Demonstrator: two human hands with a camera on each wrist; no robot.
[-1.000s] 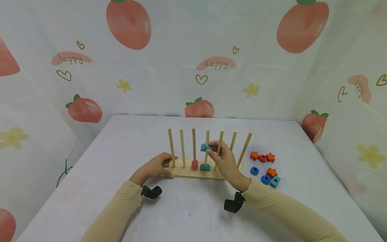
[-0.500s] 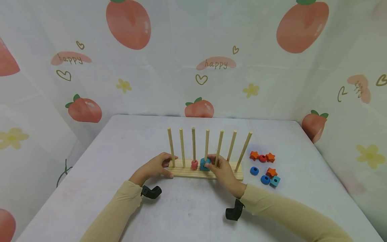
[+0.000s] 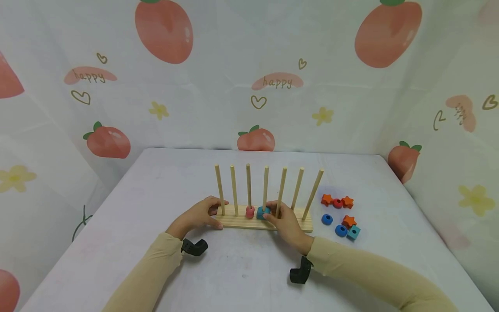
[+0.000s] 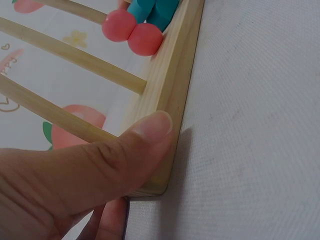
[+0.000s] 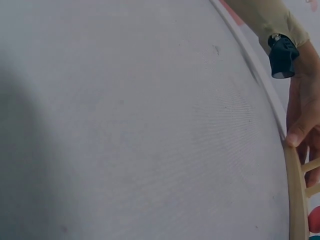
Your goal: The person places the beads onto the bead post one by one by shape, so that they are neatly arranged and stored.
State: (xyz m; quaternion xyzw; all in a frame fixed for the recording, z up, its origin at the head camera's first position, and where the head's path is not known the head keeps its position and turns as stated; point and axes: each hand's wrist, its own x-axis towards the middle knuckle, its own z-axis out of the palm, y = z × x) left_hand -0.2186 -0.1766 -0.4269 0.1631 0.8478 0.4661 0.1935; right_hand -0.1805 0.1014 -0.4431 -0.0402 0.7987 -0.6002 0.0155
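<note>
A wooden peg rack (image 3: 241,222) with a row of upright pegs stands mid-table. My left hand (image 3: 199,215) grips its left end; in the left wrist view the thumb (image 4: 150,131) lies on the base with fingers behind. Two pink round beads (image 4: 131,32) sit stacked at the foot of the third peg. At the foot of the fourth peg are teal half-round beads (image 3: 262,212), two of them in the left wrist view (image 4: 152,11). My right hand (image 3: 287,223) pinches the upper teal bead between thumb and fingers, partly hiding it.
Right of the rack lie loose beads: orange stars (image 3: 348,222), a red round bead (image 3: 338,203), blue round beads (image 3: 327,219) and a teal square bead (image 3: 353,233). A patterned cloth (image 3: 210,86) hangs behind the white table (image 3: 241,268).
My right hand has brought the teal bead down the fourth peg onto the other teal one. Over the last half second it barely moves. My left hand stays on the rack.
</note>
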